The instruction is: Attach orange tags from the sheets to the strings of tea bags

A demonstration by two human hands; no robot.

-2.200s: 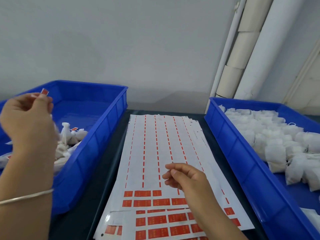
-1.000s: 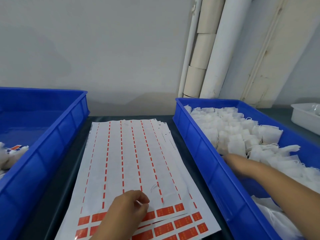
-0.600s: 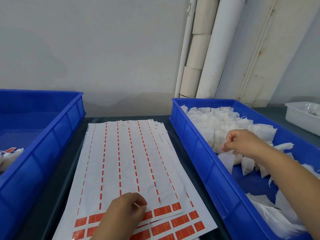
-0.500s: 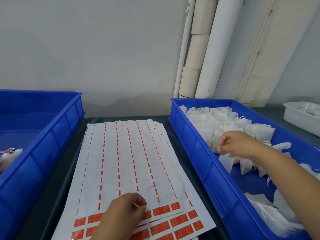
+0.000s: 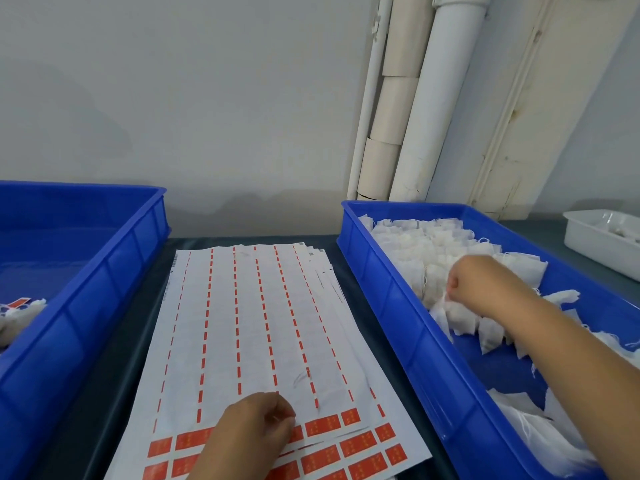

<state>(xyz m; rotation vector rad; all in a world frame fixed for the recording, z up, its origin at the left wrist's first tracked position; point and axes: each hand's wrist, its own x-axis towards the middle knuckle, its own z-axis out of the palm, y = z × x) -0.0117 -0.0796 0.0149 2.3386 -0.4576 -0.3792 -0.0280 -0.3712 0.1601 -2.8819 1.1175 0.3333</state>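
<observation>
The left hand (image 5: 254, 424) rested on the tag sheets (image 5: 256, 327) on the dark counter (image 5: 138, 323), its curled fingers pinching at an orange tag (image 5: 322, 425) row. The right hand (image 5: 481, 285) was inside the right blue bin (image 5: 408, 327), fingers pinching a tea bag (image 5: 450, 315) from the white pile. Some tagged bags (image 5: 17, 315) lay in the left blue bin (image 5: 86, 306).

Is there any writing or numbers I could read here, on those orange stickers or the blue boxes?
No text can be read.
Orange tags on the sheets: small pale marks printed on each, too blurred to read.
Top corner of the sheets: tiny dark printed marks, too small to read.
Left blue bin and right blue bin: no label visible.
White tray: no text visible.
</observation>
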